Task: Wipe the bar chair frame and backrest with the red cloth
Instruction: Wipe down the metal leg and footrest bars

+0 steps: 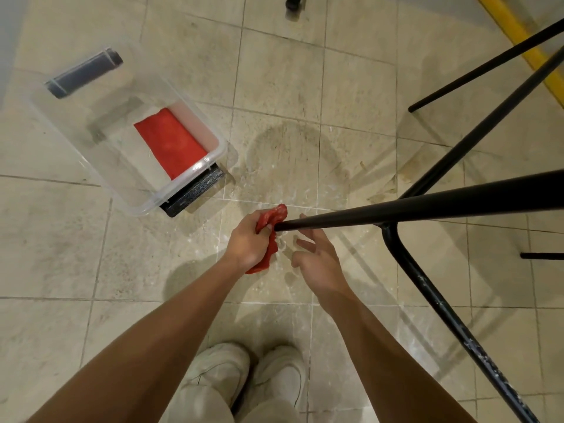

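Note:
The black metal bar chair frame [427, 206] lies tipped, its legs reaching in from the right. One leg's end points at my hands. My left hand [248, 241] grips a crumpled red cloth [270, 233] and holds it against the tip of that leg. My right hand [317, 257] hovers just below the leg with fingers spread and relaxed, holding nothing. The backrest is out of view.
A clear plastic bin [195, 169] with black handles stands on the tiled floor at the left, a second red cloth [171, 141] lying inside it. A yellow strip [518, 35] runs along the far right. My white shoes [244, 374] stand below. The floor looks wet near the chair.

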Tool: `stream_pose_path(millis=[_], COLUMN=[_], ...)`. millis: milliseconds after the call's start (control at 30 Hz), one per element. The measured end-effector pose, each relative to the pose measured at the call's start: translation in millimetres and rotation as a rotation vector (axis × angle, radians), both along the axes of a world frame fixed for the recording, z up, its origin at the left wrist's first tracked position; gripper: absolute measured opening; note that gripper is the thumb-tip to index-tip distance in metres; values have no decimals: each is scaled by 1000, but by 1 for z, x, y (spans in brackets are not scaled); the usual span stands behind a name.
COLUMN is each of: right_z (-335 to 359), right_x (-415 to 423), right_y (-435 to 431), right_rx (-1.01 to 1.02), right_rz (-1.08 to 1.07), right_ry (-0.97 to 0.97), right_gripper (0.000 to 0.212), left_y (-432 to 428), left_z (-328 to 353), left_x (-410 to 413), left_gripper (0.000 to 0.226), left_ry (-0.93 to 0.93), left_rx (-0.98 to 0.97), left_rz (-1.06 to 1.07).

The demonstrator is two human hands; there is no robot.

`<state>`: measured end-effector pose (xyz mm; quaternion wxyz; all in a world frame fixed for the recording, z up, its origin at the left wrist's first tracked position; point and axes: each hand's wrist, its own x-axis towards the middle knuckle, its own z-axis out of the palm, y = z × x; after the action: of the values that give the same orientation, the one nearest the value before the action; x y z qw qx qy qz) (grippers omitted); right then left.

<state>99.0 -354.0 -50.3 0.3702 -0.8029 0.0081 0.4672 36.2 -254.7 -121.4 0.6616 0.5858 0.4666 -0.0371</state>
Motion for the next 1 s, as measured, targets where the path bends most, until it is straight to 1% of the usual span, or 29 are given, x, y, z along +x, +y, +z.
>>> stream_pose_path(millis=[67, 133, 300, 400, 500, 600, 767, 800, 933, 1000], right_z=[6, 15, 44, 65, 86, 111, 154, 154, 189, 205], right_x=[-1, -2, -7, -9, -10, -14, -29, -31, -30, -31], right_y=[1, 1, -2, -2, -7, -14, -32, -32, -47, -59], right_rx=[6, 17, 43, 35, 1, -6, -30, -29, -1, 34], right_rz=[10, 14, 28, 60, 83, 86, 126, 138, 135, 103], right_ry=[11, 10, -18, -47, -78, -52, -57, -64, -155, -214], right_gripper=[74, 72, 66, 66, 68, 72, 70, 68, 59, 54], left_y=[0, -1, -14, -18, -20, -18, -22, -22, -36, -47], left_z=[5, 13, 49, 78, 108, 138, 186, 185, 216, 233], left_x=[5, 7, 4, 2, -1, -9, -31, -37, -44, -45], left_gripper=[29, 28, 27, 26, 26, 27, 28, 27, 27, 29], left_ry=[66, 76, -31, -92, -149, -182, -244, -244, -299, -333], left_rx=[2, -7, 4, 20, -16, -2, 58, 73, 154, 154], left_rz=[-2, 12, 77, 92, 94, 44, -58, -70, -146, -192])
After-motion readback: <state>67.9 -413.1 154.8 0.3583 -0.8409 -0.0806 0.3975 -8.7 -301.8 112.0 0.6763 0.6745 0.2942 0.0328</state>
